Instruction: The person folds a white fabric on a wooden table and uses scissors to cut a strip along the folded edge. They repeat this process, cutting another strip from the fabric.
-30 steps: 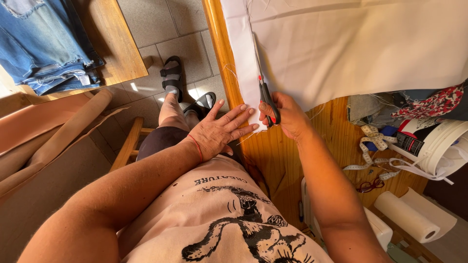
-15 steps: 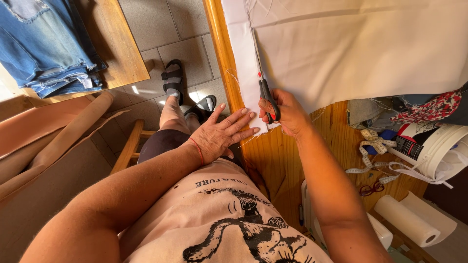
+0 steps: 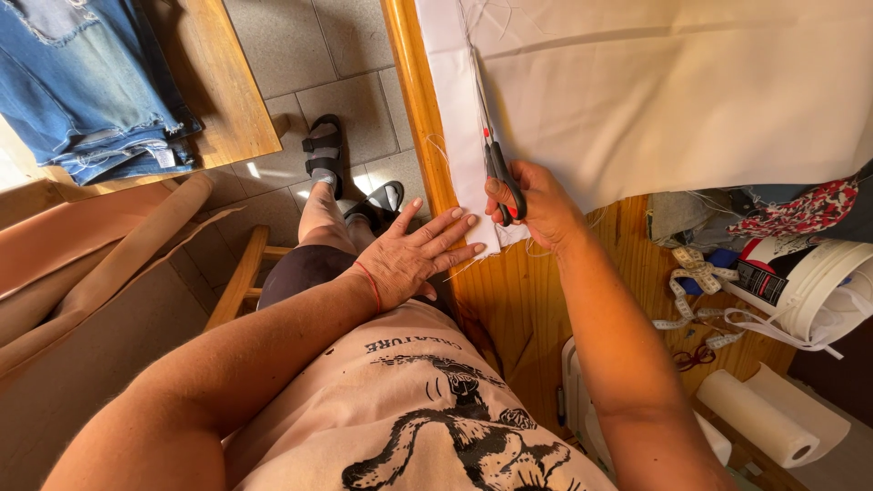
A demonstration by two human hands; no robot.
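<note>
The cream fabric (image 3: 673, 91) lies spread over the wooden table (image 3: 509, 309), its narrow cut strip (image 3: 455, 109) running along the table's near edge. Our right hand (image 3: 541, 205) is clenched through the handles of the scissors (image 3: 498, 168), whose blades lie in the slit between strip and main cloth. Our left hand (image 3: 414, 259) grasps nothing: it rests flat with fingers spread, the fingertips pressing the strip's lower end just beside the scissors. Farther along the table we see a tangled measuring tape (image 3: 696, 291), a white bucket (image 3: 823, 286) and a paper towel roll (image 3: 750, 418). Folded jeans (image 3: 86, 82) lie on another table across the tiled floor (image 3: 309, 55).
</note>
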